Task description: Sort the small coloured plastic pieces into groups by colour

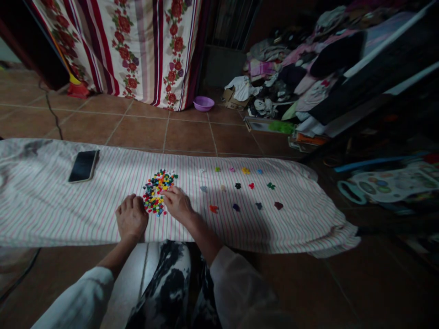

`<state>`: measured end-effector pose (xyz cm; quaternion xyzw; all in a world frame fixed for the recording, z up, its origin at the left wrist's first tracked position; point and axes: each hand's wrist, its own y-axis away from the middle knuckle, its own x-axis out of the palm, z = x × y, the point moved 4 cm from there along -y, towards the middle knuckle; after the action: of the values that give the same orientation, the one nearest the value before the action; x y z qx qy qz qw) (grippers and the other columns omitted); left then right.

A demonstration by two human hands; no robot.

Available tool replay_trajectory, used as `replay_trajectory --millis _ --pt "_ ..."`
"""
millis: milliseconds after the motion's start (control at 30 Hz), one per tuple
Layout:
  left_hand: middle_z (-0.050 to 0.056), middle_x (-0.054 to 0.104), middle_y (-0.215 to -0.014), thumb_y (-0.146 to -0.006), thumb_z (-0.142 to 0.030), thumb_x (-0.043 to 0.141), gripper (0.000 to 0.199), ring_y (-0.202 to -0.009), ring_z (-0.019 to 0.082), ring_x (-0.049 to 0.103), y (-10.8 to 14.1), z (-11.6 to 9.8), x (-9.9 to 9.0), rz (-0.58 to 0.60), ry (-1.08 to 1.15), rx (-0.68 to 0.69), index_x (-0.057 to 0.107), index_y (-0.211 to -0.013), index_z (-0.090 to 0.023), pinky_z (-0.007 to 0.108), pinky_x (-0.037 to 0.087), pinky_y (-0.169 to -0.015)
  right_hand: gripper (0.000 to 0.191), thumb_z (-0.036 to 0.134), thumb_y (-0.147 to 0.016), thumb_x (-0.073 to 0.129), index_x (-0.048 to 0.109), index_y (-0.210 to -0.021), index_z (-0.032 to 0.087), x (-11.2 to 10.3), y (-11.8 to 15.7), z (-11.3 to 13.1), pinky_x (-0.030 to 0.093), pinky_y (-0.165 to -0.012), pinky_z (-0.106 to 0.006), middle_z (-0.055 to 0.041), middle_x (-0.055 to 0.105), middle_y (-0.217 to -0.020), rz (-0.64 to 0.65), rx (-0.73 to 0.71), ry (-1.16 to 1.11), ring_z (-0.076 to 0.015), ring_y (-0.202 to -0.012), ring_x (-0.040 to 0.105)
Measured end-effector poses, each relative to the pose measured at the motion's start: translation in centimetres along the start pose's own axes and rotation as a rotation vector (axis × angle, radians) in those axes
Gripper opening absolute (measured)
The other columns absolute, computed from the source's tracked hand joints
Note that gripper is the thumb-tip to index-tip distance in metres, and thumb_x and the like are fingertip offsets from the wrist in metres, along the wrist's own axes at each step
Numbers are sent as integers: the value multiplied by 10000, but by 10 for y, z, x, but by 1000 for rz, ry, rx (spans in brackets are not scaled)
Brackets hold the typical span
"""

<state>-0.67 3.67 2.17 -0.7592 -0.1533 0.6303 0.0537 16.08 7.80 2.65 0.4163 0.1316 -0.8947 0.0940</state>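
A mixed pile of small colourful pieces [156, 194] lies on the striped cloth [185, 228]. My left hand [132, 216] rests at the pile's left edge with its fingers curled together; what they may hold is hidden. At the right side of the pile, my right hand [177, 202] touches the pieces with its fingertips drawn together. Anything between them is too small to make out. Further right, small single-coloured groups sit in rows, among them a yellow group [246, 171], a black group [238, 186], an orange group [213, 209] and a dark red group [278, 206].
A phone [83, 166] lies on the cloth left of the pile. Beyond the cloth are a purple basin [203, 103], a red broom [78, 89] and a floral curtain [147, 50]. Heaped clothes [295, 68] stand at the back right.
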Motion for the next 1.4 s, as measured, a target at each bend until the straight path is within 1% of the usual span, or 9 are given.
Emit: replay_trajectory --millis 133,267,367,533,733,800,933,1133,1400 --pt "129 569 -1285 -873 -227 404 290 -1189 273 484 0 0 1 -11 -9 13 581 -1095 -166 426 342 -954 257 325 -940 506 688 -1120 346 8 -26 13 480 -818 -278 -18 592 -1060 39 40 71 -174 -965 568" --pt "121 575 -1279 -876 -226 401 277 -1185 272 493 1 1 2 -23 -22 17 575 -1082 -164 414 343 -952 237 341 -944 497 690 -1082 345 13 -42 20 478 -807 -289 -13 574 -1073 124 102 125 -170 -927 578" --pt "120 581 -1273 -880 -232 406 268 -1178 272 503 1 1 2 -36 -29 23 574 -1076 -162 410 344 -949 246 340 -959 468 677 -1088 337 15 -47 21 474 -818 -291 -16 572 -1083 165 126 169 -165 -931 582" --pt "122 592 -1256 -885 -239 413 250 -1189 274 504 1 1 3 -74 -23 32 573 -1065 -172 415 343 -949 263 337 -979 416 646 -1105 313 16 -50 26 475 -826 -276 -22 574 -1122 166 106 256 -156 -988 577" --pt "116 592 -1253 -879 -230 418 243 -1189 275 505 1 1 4 -70 -26 38 569 -1061 -173 415 348 -945 286 269 -979 385 644 -1098 269 12 -57 37 487 -787 -295 -63 575 -1161 283 107 343 -180 -1008 585" --pt "118 589 -1257 -879 -228 414 244 -1192 276 504 1 1 3 -74 -23 39 572 -1056 -173 416 345 -948 274 263 -969 403 636 -1113 267 11 -58 39 487 -780 -287 -61 578 -1170 294 107 347 -173 -992 594" --pt "121 592 -1255 -875 -227 420 246 -1196 276 503 1 1 3 -72 -12 32 574 -1059 -172 415 343 -945 270 272 -974 400 643 -1091 268 9 -56 39 478 -788 -266 -44 594 -1151 260 110 316 -155 -982 599" --pt "120 593 -1257 -878 -229 415 245 -1179 271 513 1 -1 1 -74 -30 35 575 -1055 -171 414 349 -929 216 320 -969 440 642 -1033 276 3 -46 40 451 -730 -224 6 622 -1113 107 137 190 -123 -876 607" --pt "116 593 -1255 -860 -238 437 251 -1157 279 526 0 -1 -2 -49 -54 22 576 -1056 -167 413 365 -914 87 245 -904 550 616 -961 242 -6 -31 34 448 -783 -221 17 702 -935 -26 154 -13 -136 -892 630"
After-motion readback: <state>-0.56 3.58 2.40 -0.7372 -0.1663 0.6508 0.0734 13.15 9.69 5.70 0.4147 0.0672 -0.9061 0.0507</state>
